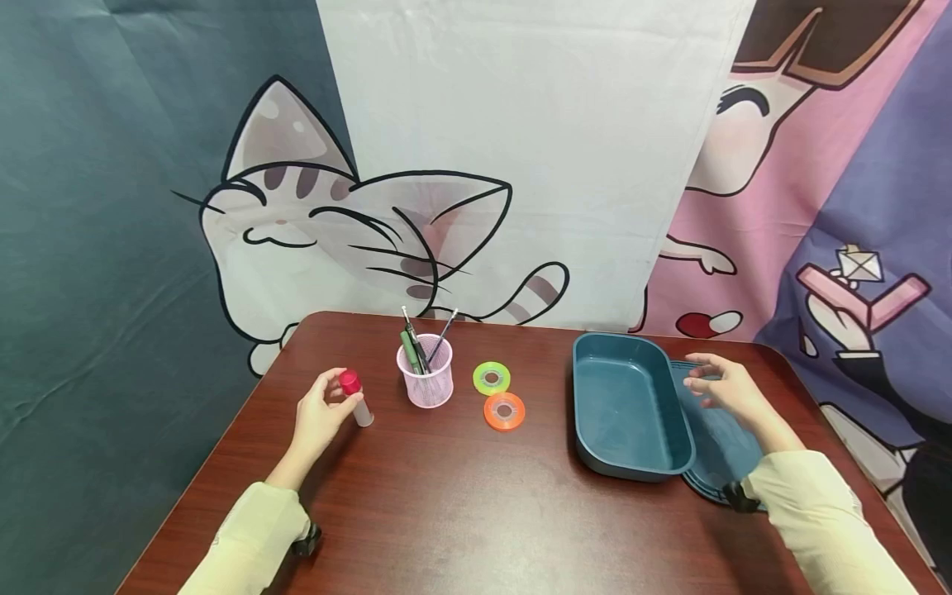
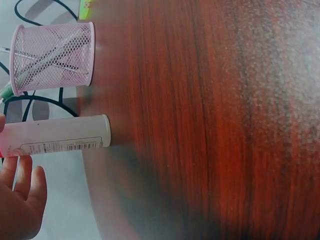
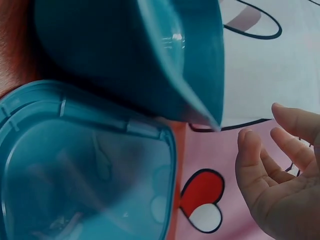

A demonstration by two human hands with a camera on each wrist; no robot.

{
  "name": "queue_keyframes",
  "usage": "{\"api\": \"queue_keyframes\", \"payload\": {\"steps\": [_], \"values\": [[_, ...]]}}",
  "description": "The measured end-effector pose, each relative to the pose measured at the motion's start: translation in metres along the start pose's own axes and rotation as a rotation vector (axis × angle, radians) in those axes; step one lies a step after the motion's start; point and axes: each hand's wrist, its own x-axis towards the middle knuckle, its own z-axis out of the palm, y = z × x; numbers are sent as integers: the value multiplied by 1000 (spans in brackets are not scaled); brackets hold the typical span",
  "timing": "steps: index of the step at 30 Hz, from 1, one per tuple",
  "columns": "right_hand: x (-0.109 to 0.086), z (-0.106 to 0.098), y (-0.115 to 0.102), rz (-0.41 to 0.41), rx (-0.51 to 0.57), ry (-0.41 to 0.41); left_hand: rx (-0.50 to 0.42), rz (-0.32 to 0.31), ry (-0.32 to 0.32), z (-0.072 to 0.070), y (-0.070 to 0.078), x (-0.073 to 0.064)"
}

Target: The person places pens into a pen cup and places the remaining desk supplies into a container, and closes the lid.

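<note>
My left hand (image 1: 318, 417) grips a glue stick (image 1: 361, 411), a white tube with a red cap, by the cap end. In the left wrist view the tube's printed label and barcode show, its plain base pointing at the table. Over the blue lid (image 1: 720, 450) at the right, my right hand (image 1: 732, 395) hovers with loosely bent fingers, holding nothing. Beside that lid, to its left, stands a deep blue rectangular box (image 1: 628, 464) without a cover. The box's rim overlaps the lid's left edge in the head view.
A pink mesh pen cup (image 1: 430, 392) with several pens stands right of the glue stick. Farther right lie a green tape roll (image 1: 479, 378) and an orange tape roll (image 1: 491, 412) on the brown table (image 1: 461, 512). A printed cloth (image 1: 550, 124) hangs behind the table's far edge.
</note>
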Motion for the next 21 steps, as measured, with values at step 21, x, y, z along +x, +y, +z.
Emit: {"api": "queue_keyframes", "payload": {"steps": [21], "values": [[0, 19, 24, 115, 17, -105, -48, 6, 18, -2, 27, -7]]}}
